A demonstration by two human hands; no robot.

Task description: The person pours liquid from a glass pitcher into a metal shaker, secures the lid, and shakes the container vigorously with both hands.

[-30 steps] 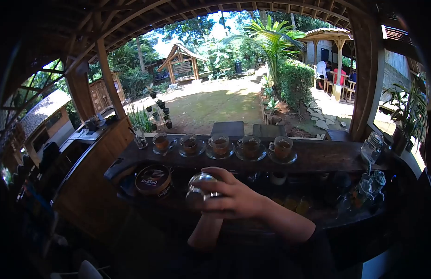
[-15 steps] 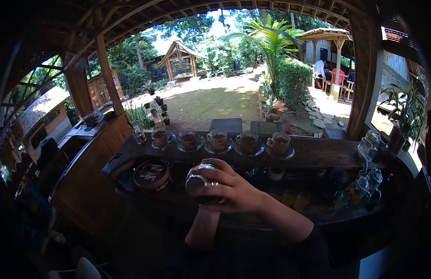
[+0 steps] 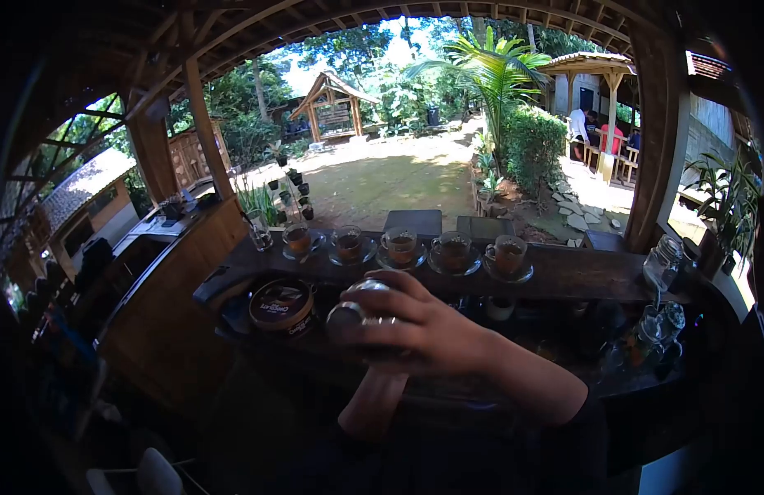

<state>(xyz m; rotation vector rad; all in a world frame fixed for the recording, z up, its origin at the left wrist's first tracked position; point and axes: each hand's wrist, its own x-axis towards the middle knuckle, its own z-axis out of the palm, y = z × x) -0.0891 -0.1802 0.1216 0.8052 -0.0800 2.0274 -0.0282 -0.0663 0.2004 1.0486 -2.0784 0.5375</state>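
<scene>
1. Gripping shiny container [image 3: 346, 320] above bench [image 3: 580, 271]: right hand [image 3: 411, 323], fingers around it.
2. Left hand [image 3: 384, 379] beneath, mostly hidden; grip cannot be told.
3. Round tub [image 3: 280, 305] at left.
4. Five glass cups [image 3: 400, 243] on saucers [image 3: 518, 275], far side.

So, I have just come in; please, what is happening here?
A person grips a shiny rounded object in the right hand. The left forearm reaches up below it, but the left hand is hidden. Beyond, five glass cups with brownish contents stand in a row on a wooden ledge. A round tub sits to the left.
</scene>
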